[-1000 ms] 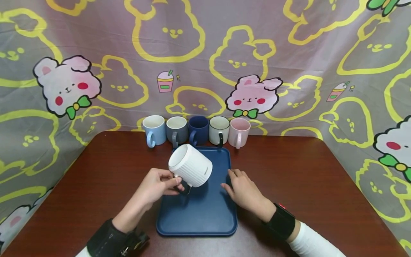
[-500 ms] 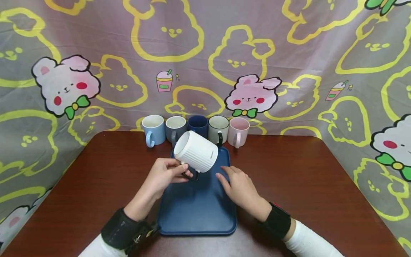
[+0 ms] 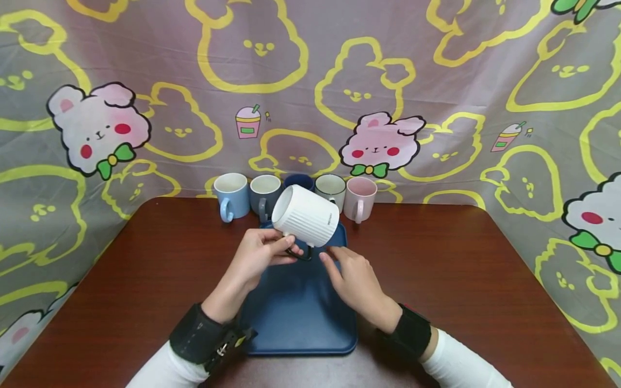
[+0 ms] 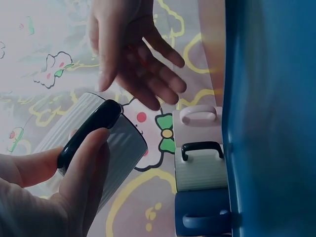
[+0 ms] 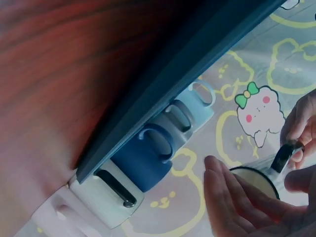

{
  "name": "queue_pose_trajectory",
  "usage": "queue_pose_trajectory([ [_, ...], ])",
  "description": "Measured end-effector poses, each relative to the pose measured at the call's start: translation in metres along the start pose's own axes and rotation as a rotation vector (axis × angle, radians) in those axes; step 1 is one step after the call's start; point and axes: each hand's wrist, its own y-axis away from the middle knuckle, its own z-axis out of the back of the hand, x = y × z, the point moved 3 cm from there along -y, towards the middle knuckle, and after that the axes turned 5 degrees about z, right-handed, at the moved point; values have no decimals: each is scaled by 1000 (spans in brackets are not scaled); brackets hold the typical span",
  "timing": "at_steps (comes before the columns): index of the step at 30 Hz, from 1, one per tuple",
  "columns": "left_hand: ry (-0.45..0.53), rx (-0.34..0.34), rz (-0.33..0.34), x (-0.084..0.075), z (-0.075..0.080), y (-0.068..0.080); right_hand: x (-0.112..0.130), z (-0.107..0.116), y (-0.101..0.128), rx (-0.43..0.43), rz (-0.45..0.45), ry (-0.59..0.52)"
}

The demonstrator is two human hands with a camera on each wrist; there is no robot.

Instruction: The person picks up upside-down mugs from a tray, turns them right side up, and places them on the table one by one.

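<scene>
A white ribbed mug (image 3: pixel 306 222) with a dark handle (image 3: pixel 297 253) is held tilted in the air over the far end of a blue tray (image 3: pixel 301 318). My left hand (image 3: pixel 259 257) pinches the handle; thumb and fingers curl round the handle (image 4: pixel 86 133) in the left wrist view, beside the mug's ribbed wall (image 4: pixel 118 158). My right hand (image 3: pixel 350 275) hovers open just below and right of the mug, fingers straight, apparently not touching it. The right hand (image 5: pixel 237 205) appears beside the mug's base (image 5: pixel 256 180) in the right wrist view.
Five mugs stand in a row at the table's back edge: light blue (image 3: pixel 230 195), grey (image 3: pixel 264 194), dark blue (image 3: pixel 297 180), cream with a black handle (image 3: pixel 331 189), pink (image 3: pixel 360 198). A cartoon-print cloth hangs behind. Bare brown table (image 3: pixel 461 269) lies either side of the tray.
My left hand has lifted the white mug up and away, toward the row of mugs. My right hand has left the tray's right rim and moved in under the mug.
</scene>
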Motion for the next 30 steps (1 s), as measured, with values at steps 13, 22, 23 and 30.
queue_pose_trajectory([
  [13,93,23,3,-14,-19,-2,7,1,-11,-78,-73,-360],
  [22,139,37,4,-14,-23,-5,8,4,-14,-112,-174,-526],
  [23,144,40,2,-14,-23,-5,8,5,-14,-117,-179,-542],
  [30,76,-33,-11,-11,-22,-8,8,6,-14,-139,-210,-640],
])
